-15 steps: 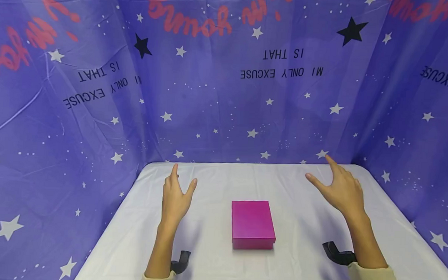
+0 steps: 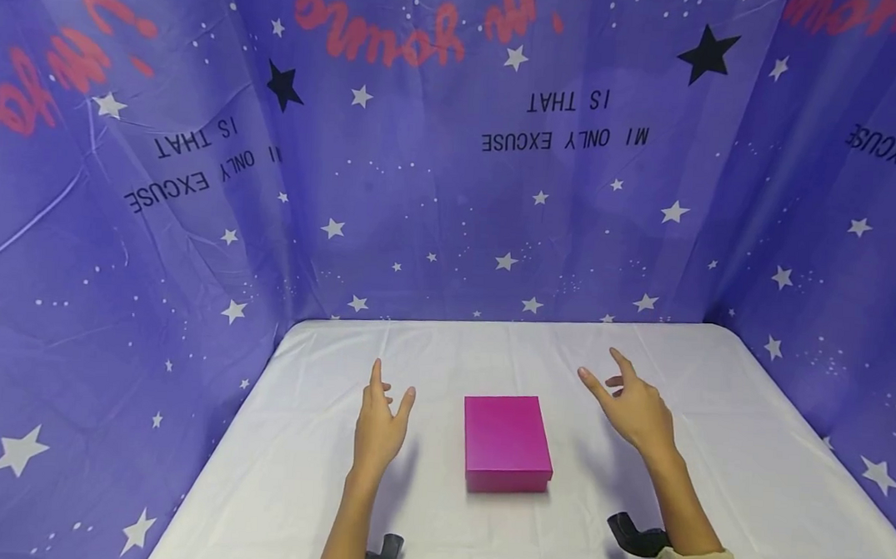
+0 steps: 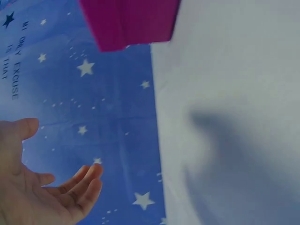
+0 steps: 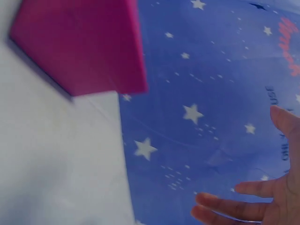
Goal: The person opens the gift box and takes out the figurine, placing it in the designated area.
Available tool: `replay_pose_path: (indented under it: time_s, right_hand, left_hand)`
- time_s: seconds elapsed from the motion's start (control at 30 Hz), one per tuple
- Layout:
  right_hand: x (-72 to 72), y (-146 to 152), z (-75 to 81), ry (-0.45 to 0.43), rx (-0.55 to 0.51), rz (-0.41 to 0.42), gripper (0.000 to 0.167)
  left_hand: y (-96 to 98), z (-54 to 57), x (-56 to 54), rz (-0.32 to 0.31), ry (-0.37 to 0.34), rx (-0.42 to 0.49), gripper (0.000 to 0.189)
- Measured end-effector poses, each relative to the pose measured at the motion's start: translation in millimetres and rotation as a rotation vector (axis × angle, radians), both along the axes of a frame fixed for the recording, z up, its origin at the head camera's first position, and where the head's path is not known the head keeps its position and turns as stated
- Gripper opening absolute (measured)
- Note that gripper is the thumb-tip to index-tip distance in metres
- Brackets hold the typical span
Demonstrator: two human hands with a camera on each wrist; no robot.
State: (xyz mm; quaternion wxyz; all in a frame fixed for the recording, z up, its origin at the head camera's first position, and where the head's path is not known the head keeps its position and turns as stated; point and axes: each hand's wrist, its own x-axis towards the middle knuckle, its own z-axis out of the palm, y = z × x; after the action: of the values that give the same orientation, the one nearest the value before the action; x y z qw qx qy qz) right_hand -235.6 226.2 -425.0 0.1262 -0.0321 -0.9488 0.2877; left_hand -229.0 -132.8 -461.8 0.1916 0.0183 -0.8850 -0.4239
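One magenta rectangular box (image 2: 507, 434) on a white-clothed counter (image 2: 266, 480) is flanked by a bare left hand (image 2: 380, 428) and right hand (image 2: 640, 413), fingers loosely spread.

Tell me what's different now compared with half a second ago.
The left hand has moved rightward and the right hand leftward, both closing in on the pink box; each also sits lower in the head view. Nothing was taken hold of or let go. The box stays where it was on the white cloth, untouched, between the hands.
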Motion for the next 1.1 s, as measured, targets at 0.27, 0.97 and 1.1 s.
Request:
replay_pose_path:
  time_s: [0.27, 0.97, 1.1]
  right_hand:
    - [-4.1, -17.4, -22.0, -0.126, -0.07, 0.016, 0.091]
    - [-0.3, -58.5, -53.9, -0.325, -0.122, 0.134, 0.089]
    - [0.4, -62.9, -55.5, -0.324, -0.13, 0.158, 0.087]
  left_hand:
    - [13.1, -21.9, 1.3, -0.066, -0.024, 0.007, 0.075]
    - [47.4, -40.2, 7.7, -0.341, -0.174, -0.04, 0.075]
    - [52.2, -41.8, 9.4, -0.363, -0.197, -0.063, 0.074]
